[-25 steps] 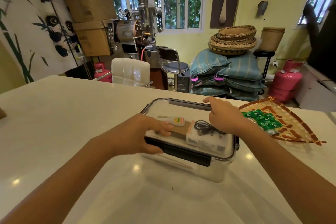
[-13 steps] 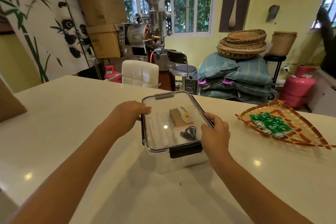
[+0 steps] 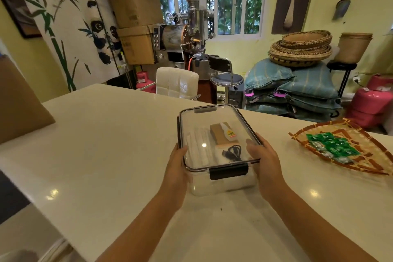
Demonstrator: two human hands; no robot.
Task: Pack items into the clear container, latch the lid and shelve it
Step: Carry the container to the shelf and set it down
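Observation:
The clear container [image 3: 221, 186] stands on the white counter with its transparent lid [image 3: 204, 121] on and a dark latch [image 3: 229, 172] folded down at the near end. Through the lid I see a brown box [image 3: 218, 135], a small white bottle with an orange label [image 3: 230, 135], a coiled black cable [image 3: 232, 153] and white folded items [image 3: 197, 147]. My left hand [image 3: 177, 165] grips the container's left side near the front corner. My right hand [image 3: 262, 158] grips its right side, thumb on the lid.
A woven fan-shaped tray [image 3: 361, 159] with several green packets [image 3: 331, 145] lies on the counter [image 3: 106, 144] to the right. A brown cardboard piece [image 3: 19, 104] leans at the far left. Beyond the counter stand a white chair [image 3: 176, 82], a stool and sacks.
The container has been turned from broadside to lengthwise, short latched end toward me. Both hands slid from the lid's top and corners to its two long sides near the front.

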